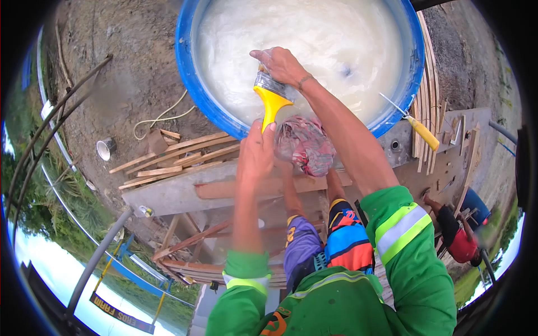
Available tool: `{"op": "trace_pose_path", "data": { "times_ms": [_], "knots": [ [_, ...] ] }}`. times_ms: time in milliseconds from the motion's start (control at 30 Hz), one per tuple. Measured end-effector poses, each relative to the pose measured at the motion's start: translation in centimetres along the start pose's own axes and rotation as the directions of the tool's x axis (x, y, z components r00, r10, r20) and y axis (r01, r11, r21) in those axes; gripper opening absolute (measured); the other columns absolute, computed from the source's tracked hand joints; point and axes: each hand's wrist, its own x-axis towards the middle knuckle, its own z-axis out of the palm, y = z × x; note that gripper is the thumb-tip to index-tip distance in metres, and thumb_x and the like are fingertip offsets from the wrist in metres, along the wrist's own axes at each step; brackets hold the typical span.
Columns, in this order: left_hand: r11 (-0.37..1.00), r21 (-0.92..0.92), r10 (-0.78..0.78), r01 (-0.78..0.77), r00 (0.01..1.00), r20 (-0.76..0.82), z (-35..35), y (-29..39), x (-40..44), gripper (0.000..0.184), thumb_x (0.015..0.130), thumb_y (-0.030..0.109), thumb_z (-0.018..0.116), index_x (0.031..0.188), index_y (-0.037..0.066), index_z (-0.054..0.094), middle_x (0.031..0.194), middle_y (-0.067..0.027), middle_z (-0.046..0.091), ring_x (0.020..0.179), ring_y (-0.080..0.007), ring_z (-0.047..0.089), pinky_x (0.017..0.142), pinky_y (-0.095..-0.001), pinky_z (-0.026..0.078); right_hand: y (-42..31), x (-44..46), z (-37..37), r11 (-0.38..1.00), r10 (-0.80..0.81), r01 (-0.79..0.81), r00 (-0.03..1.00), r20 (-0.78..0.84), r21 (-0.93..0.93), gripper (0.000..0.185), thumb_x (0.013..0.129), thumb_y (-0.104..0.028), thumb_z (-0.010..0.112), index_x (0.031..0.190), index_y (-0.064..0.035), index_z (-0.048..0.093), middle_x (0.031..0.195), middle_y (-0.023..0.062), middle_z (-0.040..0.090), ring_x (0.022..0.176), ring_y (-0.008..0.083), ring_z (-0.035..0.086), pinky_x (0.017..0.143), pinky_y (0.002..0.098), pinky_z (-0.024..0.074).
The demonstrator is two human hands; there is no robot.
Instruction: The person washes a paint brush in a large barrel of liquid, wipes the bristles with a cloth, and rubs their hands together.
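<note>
A paintbrush (271, 104) with a yellow handle and a metal band is held over the blue drum (186, 61), which contains cloudy, whitish water (314, 33). My left hand (255, 150) is closed around the handle's lower end. At the other end, my right hand (280, 66) wraps the bristles, hiding most of them; its fingers look wet. A crumpled, wet red-and-grey cloth (306, 147) sits at the drum's near rim, between my forearms.
A tool with a yellow handle (423, 133) and thin metal shaft lies across the rim at right. Wooden strips (185, 154) lie on the ledge at left, near a white cup (105, 149). Longer strips (428, 95) stand right of the drum. Another person (458, 241) is at far right.
</note>
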Motion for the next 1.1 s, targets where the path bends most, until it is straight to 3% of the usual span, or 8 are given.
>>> {"op": "trace_pose_path", "data": {
  "times_ms": [133,300,367,467,567,767,900,1100],
  "knots": [
    [0.999,0.030,0.015,-0.014,1.000,-0.005,0.1,0.0,-0.2,0.038,0.098,0.035,0.043,0.092,-0.002,0.051,0.068,-0.0229,0.056,0.069,-0.0441,0.057,0.061,-0.0480,0.042,-0.4,0.2,-1.5,0.960,0.278,-0.278,0.960,0.043,0.011,0.027,0.094,-0.027,0.048,0.106,-0.0124,0.067,0.089,0.0164,0.068,0.081,0.0369,0.065,0.072,0.0452,0.0531],
    [0.999,-0.028,-0.031,0.031,1.000,-0.005,0.6,-0.8,-1.2,0.039,0.098,0.034,0.044,0.093,-0.003,0.053,0.073,-0.0241,0.057,0.069,-0.0442,0.055,0.062,-0.0470,0.042,7.1,0.7,3.3,0.964,0.249,-0.266,0.861,-0.444,0.023,0.028,0.087,-0.011,0.045,0.082,0.0056,0.067,0.087,0.0276,0.064,0.087,0.0412,0.063,0.074,0.0453,0.0510],
    [0.990,-0.127,-0.060,0.058,0.998,-0.010,0.7,-3.8,-1.7,0.039,0.100,0.036,0.042,0.094,0.000,0.055,0.069,-0.0115,0.052,0.060,-0.0228,0.048,0.054,-0.0344,0.038,9.7,-0.2,2.5,0.932,0.346,-0.361,0.876,-0.338,0.019,0.024,0.085,-0.010,0.048,0.087,0.0083,0.063,0.096,0.0304,0.063,0.092,0.0416,0.062,0.079,0.0442,0.0511],
    [0.943,-0.314,-0.115,0.110,0.993,0.000,0.4,-4.3,-1.7,0.041,0.101,0.040,0.040,0.098,0.003,0.058,0.067,-0.0009,0.048,0.055,-0.0062,0.041,0.047,-0.0227,0.033,8.2,-2.0,2.4,0.714,0.678,-0.471,0.650,-0.344,0.518,0.021,0.083,-0.006,0.054,0.093,0.0095,0.063,0.096,0.0262,0.066,0.089,0.0362,0.065,0.076,0.0412,0.0503],
    [0.910,-0.390,-0.149,0.143,0.989,0.016,1.0,-4.8,-0.3,0.042,0.101,0.041,0.039,0.103,0.004,0.058,0.067,0.0010,0.047,0.055,-0.0043,0.040,0.047,-0.0208,0.033,3.2,-4.1,0.1,0.217,0.628,-0.206,0.778,0.025,0.954,0.027,0.085,-0.013,0.061,0.101,0.0087,0.063,0.094,0.0147,0.067,0.081,0.0269,0.063,0.073,0.0370,0.0499],
    [0.859,-0.494,-0.143,0.132,0.990,0.016,3.3,-3.4,0.2,0.040,0.101,0.041,0.040,0.094,0.004,0.056,0.067,0.0005,0.047,0.057,-0.0073,0.044,0.049,-0.0233,0.036,1.0,-3.8,0.3,0.372,0.359,-0.255,0.926,0.115,0.893,0.033,0.088,-0.023,0.064,0.105,0.0052,0.063,0.092,0.0083,0.065,0.076,0.0203,0.059,0.073,0.0356,0.0491],
    [0.979,-0.204,-0.030,0.017,0.998,-0.061,3.3,-2.8,-0.4,0.040,0.101,0.039,0.041,0.086,0.003,0.051,0.068,-0.0022,0.046,0.059,-0.0106,0.046,0.050,-0.0285,0.037,0.7,-2.6,0.2,0.946,0.320,-0.301,0.930,-0.180,0.125,0.031,0.090,-0.024,0.054,0.090,0.0045,0.066,0.087,0.0260,0.066,0.083,0.0387,0.065,0.078,0.0439,0.0506],
    [0.982,-0.186,-0.042,0.026,0.996,-0.080,3.6,-4.3,-0.5,0.041,0.100,0.040,0.041,0.086,0.003,0.050,0.070,-0.0022,0.046,0.060,-0.0103,0.047,0.050,-0.0284,0.037,2.0,-2.5,-0.2,0.914,0.395,-0.354,0.888,-0.237,0.197,0.032,0.090,-0.024,0.049,0.087,0.0033,0.067,0.095,0.0282,0.064,0.093,0.0430,0.061,0.083,0.0451,0.0488]
  ]
}}
